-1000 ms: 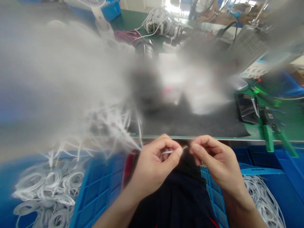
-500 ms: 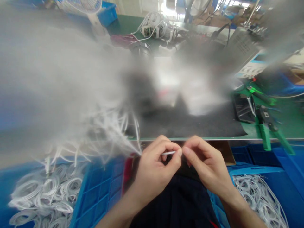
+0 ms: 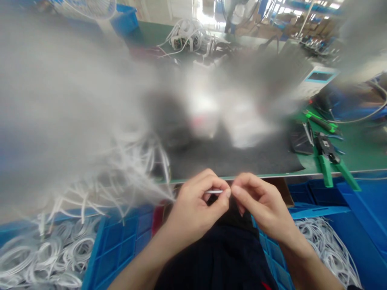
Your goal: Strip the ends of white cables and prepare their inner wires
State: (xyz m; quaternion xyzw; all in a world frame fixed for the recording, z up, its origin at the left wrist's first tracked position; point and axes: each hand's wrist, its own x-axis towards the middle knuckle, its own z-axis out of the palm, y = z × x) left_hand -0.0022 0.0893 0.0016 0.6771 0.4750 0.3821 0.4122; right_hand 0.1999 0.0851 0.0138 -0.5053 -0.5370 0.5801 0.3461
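Observation:
My left hand [image 3: 199, 203] is closed in a pinch on a thin white cable [image 3: 214, 192], a short stretch of which shows between its fingers. Against those fingertips, my right hand [image 3: 263, 207] pinches at the cable's end with thumb and forefinger. The very tip is hidden between the fingertips of both hands. Both hands are in front of the bench edge, above my dark-clothed lap. Left of my left hand, a bundle of white cable ends [image 3: 136, 173] hangs over the edge, partly blurred.
Coiled white cables [image 3: 50, 251] fill a blue bin [image 3: 116, 237] at lower left. More cables [image 3: 328, 245] lie in another blue bin [image 3: 352, 237] at lower right. A green-handled crimping tool [image 3: 326, 149] rests on the green bench near a black mat [image 3: 266, 159]. Much of the upper left is blurred.
The view has shifted slightly, so bench items appear further left. Both hands keep their pinch at the cable's end, with the visible stretch of cable now lying more level.

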